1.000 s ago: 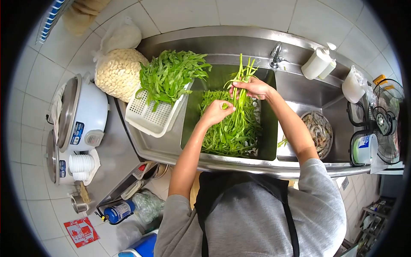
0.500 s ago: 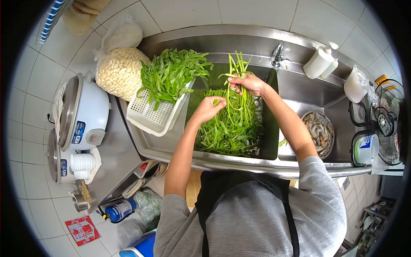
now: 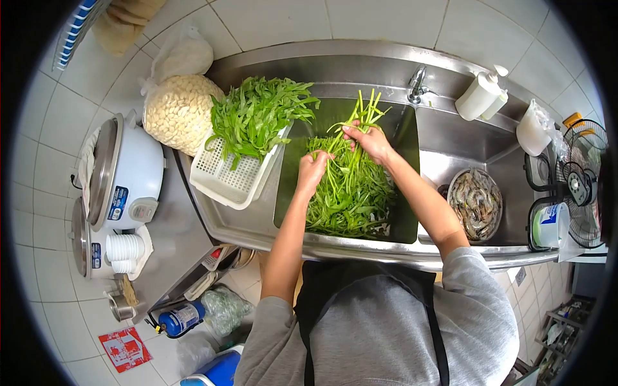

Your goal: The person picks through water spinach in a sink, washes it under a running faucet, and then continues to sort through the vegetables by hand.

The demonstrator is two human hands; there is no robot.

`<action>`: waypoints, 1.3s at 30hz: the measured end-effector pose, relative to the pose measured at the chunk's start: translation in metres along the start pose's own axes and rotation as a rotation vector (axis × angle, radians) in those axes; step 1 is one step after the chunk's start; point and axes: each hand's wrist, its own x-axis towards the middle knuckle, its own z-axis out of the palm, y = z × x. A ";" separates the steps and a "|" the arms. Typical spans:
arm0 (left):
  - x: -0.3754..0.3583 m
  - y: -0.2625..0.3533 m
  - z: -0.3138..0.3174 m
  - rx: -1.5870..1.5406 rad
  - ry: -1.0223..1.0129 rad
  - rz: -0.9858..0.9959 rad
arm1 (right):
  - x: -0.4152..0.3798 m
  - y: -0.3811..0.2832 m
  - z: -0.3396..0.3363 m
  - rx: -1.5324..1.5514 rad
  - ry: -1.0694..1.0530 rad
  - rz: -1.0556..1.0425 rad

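Long green stems of water spinach [image 3: 368, 114] rise from my right hand [image 3: 367, 141], whose fingers are closed around the bunch. My left hand [image 3: 313, 168] is closed as well, lower and to the left, pinching leafy stems of the same greens. Under both hands a heap of water spinach [image 3: 351, 206] fills much of the left sink basin [image 3: 408, 193]. More leafy greens [image 3: 257, 116] lie piled on a white perforated basket [image 3: 226, 172] at the basin's left edge.
A bowl of shrimp [image 3: 475, 204] stands in the right basin, below the faucet [image 3: 417, 83]. Pump bottles [image 3: 476, 95] are on the back ledge. A bag of pale peeled cloves or nuts [image 3: 179, 114] and rice cookers [image 3: 129, 174] stand left; a fan [image 3: 582, 183] is far right.
Both hands have moved down, the left one sideways onto the stems beside the right. The bunch in my right hand now tilts to the right and sits lower over the heap.
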 end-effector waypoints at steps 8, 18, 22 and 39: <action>0.017 -0.046 -0.031 0.248 0.277 0.228 | -0.005 -0.006 0.004 0.058 0.120 -0.127; -0.001 0.014 0.006 0.403 -0.125 0.278 | 0.002 -0.007 0.010 -0.237 -0.128 -0.018; 0.000 0.011 -0.015 0.236 0.114 0.326 | 0.007 -0.002 -0.019 -0.194 -0.185 0.026; -0.040 0.025 0.001 0.459 -0.196 0.243 | -0.003 -0.032 0.004 -0.210 -0.207 0.152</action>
